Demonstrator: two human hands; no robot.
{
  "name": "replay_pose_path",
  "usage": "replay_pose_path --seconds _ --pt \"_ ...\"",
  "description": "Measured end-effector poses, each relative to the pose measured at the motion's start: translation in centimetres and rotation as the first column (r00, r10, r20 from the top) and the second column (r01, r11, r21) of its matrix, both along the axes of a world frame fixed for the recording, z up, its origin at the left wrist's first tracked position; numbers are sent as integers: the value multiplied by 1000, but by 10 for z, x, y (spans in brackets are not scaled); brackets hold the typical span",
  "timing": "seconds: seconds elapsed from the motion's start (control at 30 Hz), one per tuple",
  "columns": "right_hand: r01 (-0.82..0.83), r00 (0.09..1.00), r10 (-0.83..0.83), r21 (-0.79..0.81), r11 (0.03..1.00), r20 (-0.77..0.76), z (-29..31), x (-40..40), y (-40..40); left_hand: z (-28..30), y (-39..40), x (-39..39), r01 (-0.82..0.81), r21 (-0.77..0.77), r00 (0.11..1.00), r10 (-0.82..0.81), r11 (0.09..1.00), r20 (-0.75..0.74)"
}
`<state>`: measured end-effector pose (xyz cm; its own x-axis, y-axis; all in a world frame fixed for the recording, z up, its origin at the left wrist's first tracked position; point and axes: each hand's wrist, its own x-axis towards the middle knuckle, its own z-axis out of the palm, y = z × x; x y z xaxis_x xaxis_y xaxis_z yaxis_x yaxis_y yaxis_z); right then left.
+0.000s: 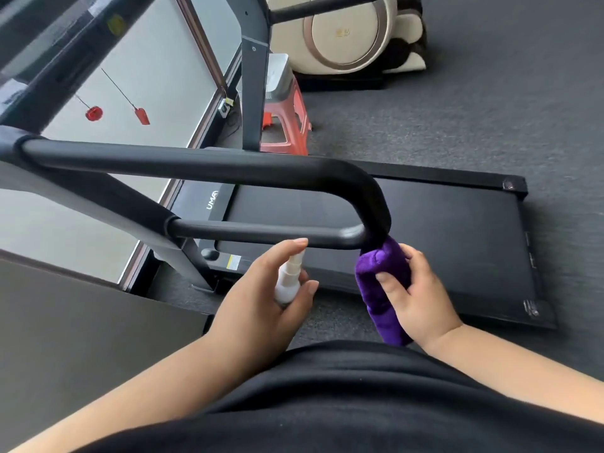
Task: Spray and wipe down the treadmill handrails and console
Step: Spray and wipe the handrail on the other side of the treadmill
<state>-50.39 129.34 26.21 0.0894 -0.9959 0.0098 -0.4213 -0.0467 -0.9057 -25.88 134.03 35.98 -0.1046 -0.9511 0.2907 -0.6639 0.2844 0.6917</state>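
A black looped handrail (pixel 202 161) of the treadmill runs across the middle of the head view, curving round at the right. My left hand (pixel 261 299) grips a small white spray bottle (pixel 287 277), the forefinger lying over its nozzle just below the lower bar. My right hand (pixel 415 292) holds a folded purple cloth (pixel 380 279), whose top end touches the rail's bend. The console is out of view.
The treadmill's black belt deck (pixel 425 237) lies on grey carpet below the rail. A red plastic stool (pixel 287 125) stands beyond the upright post (pixel 253 93). A cream massage chair (pixel 353 34) sits at the back. A dark tabletop (pixel 81 328) is at the lower left.
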Motion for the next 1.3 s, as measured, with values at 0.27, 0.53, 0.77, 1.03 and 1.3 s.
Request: replay_pose_path --seconds 0.27,0.53,0.77,1.03,1.3 --pt "34 998 -30 -65 997 59 13 61 27 -13 -4 72 37 89 999 -34 995 -29" --pt "-61 997 57 -80 995 -54 18 148 34 -27 -5 164 25 129 999 -22 991 -24" --pt "-55 964 -16 -258 965 -265 40 188 29 -33 -14 208 64 191 998 -64 979 -4" --pt "-119 581 -216 -344 931 -785 80 157 -45 -34 -21 220 93 225 995 -80 970 -67" --pt "-70 289 -184 -212 975 -940 41 170 -49 -39 -24 233 66 201 995 -49 977 -85"
